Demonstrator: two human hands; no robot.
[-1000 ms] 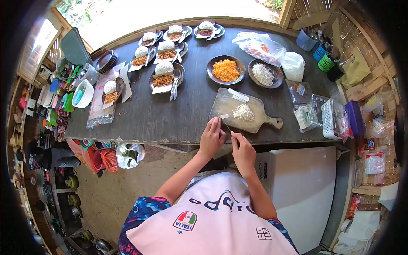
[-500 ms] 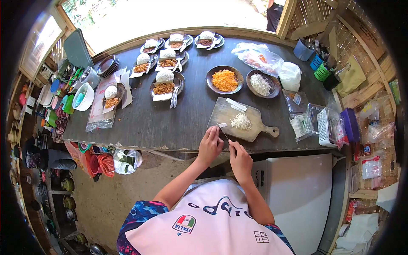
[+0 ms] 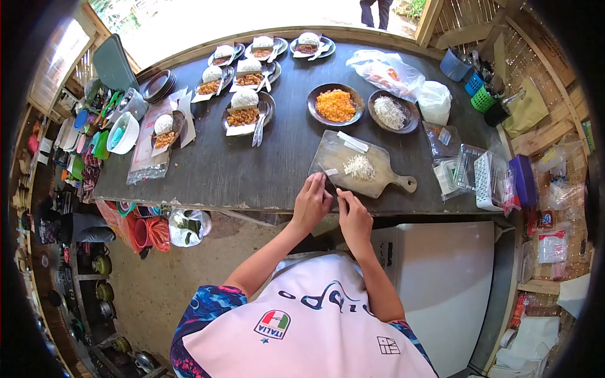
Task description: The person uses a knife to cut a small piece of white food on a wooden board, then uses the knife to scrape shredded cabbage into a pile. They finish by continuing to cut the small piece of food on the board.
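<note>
At the lower left edge of the wooden cutting board (image 3: pixel 378 165), my left hand (image 3: pixel 312 200) has its fingers closed on a small white piece (image 3: pixel 331 172). Close beside it, my right hand (image 3: pixel 354 217) is closed round the handle of a knife, whose thin blade runs up toward the piece. Thin white shreds (image 3: pixel 360 167) lie heaped on the board, and white strips (image 3: pixel 353 142) lie above them. Behind the board stand a bowl of shredded orange food (image 3: pixel 336 106) and a bowl of white shreds (image 3: pixel 389 112).
Plates of rice and diced food (image 3: pixel 243 116) stand at the back left. Plastic bags (image 3: pixel 384 75) lie at the back right, with a white basket (image 3: pixel 488 183) near the right edge. A person (image 3: pixel 376 12) stands outside the opening.
The view has shifted slightly. The person outside now shows farther left, with both legs visible. Both my hands remain at the board's edge with the knife and the white piece.
</note>
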